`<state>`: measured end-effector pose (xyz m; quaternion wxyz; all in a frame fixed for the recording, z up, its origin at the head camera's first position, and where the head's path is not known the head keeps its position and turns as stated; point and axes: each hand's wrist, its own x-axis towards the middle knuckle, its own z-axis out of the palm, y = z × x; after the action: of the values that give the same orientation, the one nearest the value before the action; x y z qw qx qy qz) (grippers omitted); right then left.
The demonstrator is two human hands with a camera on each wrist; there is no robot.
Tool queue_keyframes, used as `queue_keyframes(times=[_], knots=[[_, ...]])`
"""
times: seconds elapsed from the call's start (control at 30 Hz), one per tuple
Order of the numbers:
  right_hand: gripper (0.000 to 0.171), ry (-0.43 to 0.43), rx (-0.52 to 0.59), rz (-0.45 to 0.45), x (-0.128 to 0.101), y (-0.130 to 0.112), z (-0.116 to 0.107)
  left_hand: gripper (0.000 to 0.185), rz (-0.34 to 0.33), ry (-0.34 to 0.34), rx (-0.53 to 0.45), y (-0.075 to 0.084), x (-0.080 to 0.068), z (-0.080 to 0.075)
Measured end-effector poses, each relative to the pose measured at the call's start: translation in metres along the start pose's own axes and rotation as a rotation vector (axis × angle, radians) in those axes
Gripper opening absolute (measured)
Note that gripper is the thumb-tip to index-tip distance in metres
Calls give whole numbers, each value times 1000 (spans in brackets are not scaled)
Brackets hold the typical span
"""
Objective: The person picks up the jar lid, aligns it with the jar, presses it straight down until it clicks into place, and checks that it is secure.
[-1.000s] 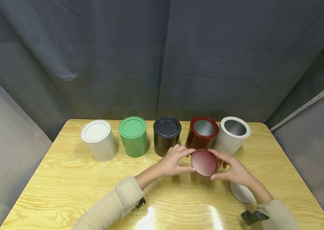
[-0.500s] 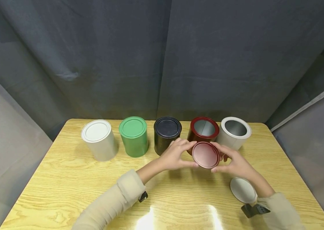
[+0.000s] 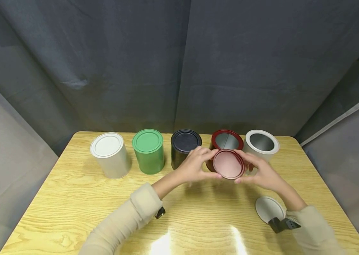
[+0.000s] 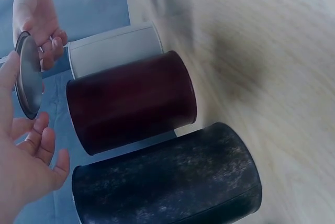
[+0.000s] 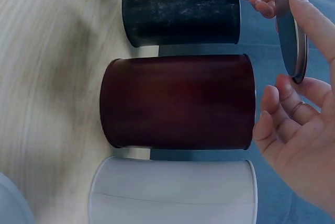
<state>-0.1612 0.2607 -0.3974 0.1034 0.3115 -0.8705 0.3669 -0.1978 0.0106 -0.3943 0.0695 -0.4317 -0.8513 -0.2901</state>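
Observation:
Between both hands a round red lid (image 3: 228, 164) is held by its rim, above and in front of the uncovered red can (image 3: 227, 141). My left hand (image 3: 195, 165) pinches the lid's left edge between thumb and fingers. On the opposite edge, my right hand (image 3: 261, 172) pinches it the same way. Seen from the left wrist, the lid (image 4: 30, 77) stands apart from the can's top end, its underside metallic. The red can (image 5: 180, 102) shows its whole side in the right wrist view.
Left of the red can stand a black can (image 3: 186, 141), a green can (image 3: 148, 150) and a white can (image 3: 110, 156), all lidded. An uncovered white can (image 3: 261, 142) is at right. A white lid (image 3: 268, 209) lies on the wooden table (image 3: 198, 226) by the right forearm.
Both hands have carried the red lid away from me, closer to the red can, and it now overlaps the can's front in the head view. The cans have stayed put.

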Motion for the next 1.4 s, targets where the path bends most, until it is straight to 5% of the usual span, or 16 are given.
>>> queue_keyframes(times=[1.4], knots=[[77, -33, -65, 17, 43, 16, -31, 73, -46, -27, -25, -20, 46, -16]])
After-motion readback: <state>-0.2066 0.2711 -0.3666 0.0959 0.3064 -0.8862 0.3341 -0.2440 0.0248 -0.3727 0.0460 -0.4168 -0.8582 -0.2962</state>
